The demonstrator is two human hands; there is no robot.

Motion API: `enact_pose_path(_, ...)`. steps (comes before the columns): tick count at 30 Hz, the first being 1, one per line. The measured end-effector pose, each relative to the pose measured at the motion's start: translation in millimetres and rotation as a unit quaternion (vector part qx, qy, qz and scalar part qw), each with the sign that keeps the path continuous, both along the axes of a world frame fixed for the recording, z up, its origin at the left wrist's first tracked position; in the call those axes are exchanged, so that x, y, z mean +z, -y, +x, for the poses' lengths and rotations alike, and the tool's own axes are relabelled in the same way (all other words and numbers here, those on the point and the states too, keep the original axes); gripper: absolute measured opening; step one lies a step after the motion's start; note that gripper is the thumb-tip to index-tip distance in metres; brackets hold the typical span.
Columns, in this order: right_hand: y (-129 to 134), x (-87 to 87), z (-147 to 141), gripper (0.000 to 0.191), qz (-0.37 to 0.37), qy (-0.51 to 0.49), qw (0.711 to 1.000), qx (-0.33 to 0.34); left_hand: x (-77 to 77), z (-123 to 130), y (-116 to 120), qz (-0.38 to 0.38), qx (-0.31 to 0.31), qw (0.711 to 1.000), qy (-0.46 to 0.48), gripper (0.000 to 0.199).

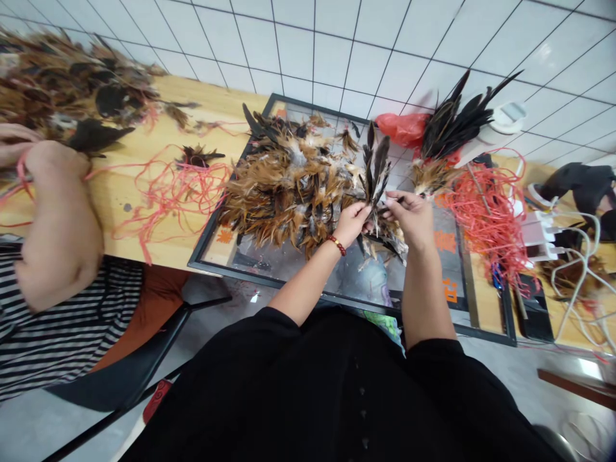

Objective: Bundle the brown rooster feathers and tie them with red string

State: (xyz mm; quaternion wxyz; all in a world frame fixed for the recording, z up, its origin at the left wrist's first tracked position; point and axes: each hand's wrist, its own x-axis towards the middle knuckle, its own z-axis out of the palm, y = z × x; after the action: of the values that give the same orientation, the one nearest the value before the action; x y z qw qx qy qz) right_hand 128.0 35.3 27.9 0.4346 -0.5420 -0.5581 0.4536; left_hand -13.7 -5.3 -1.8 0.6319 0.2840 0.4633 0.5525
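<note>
My left hand [354, 222], with a beaded bracelet [337, 245] at the wrist, pinches the lower end of a bunch of dark feathers [375, 168] that points upward. Close beside it, my right hand [409, 215] has thumb and fingers closed together at the bunch's right side; what lies between those fingertips is too small to make out. Left of my hands spreads a large heap of brown feathers [289, 186] on a glass panel with a dark frame [269, 274]. A few loose feathers lie just below my hands.
Red plastic strings [491, 218] lie tangled at the right, near a phone [535, 311] and white cables [584, 256]. Long black feathers [457, 125] stand by a red bag [402, 128]. More strings [185, 192] lie at left, where a co-worker's arm [62, 218] rests near another feather heap [72, 77].
</note>
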Motion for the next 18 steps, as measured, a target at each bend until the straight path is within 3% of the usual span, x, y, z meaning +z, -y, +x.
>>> enact_pose_path(4,-3.7,0.4,24.3,0.026,0.048,0.060,0.996,-0.052,-2.1,-1.7,-0.2,0.008,0.013,1.000,-0.003,0.032)
enact_pose_path(7,3.0,3.6,29.4,0.021,0.058,0.126,0.989,-0.047,-2.7,-1.5,-0.1,0.014,0.018,1.000,-0.007,0.030)
enact_pose_path(14,34.0,11.2,-4.1,0.036,-0.048,0.110,0.986,0.116,-4.3,0.7,-1.1,0.031,0.054,0.998,-0.001,0.021)
enact_pose_path(16,35.1,8.9,-6.9,0.035,-0.033,0.100,0.990,0.090,-3.4,0.3,-1.9,0.023,0.068,0.997,0.018,0.019)
enact_pose_path(18,33.3,6.4,-5.0,0.035,-0.001,0.071,0.997,0.021,-2.1,-0.2,-2.9,0.007,0.074,0.997,0.031,0.019)
